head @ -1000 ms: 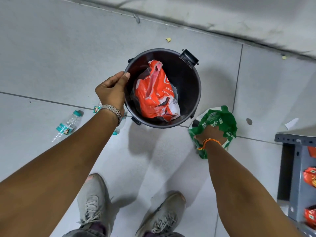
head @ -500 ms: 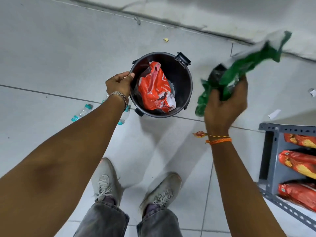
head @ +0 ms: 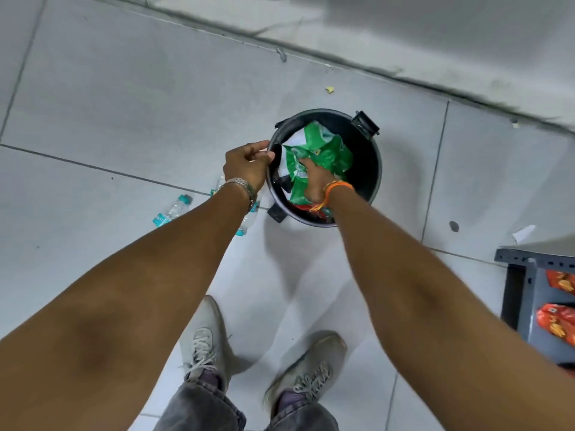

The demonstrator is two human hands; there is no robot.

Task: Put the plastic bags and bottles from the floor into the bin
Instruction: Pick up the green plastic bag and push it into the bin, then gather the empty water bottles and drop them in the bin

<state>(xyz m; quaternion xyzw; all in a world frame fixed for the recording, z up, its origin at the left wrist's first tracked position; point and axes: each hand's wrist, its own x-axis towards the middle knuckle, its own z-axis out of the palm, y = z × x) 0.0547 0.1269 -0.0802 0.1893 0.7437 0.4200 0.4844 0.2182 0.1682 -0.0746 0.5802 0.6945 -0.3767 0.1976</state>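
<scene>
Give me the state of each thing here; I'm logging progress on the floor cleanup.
Bin: upright, lidless, partly filled.
Green plastic bag: in the bin, crumpled.
Red bag: in the bin, mostly buried.
Right hand: in the bin, pressing the green bag.
Left hand: gripping the bin's rim.
Water bottles: lying on the floor, capped.

A grey metal shelving rack (head: 516, 293) stands at the right edge, holding orange snack packets (head: 558, 326). A white paper scrap (head: 524, 233) lies nearby on the pale tiled floor (head: 124, 104).
</scene>
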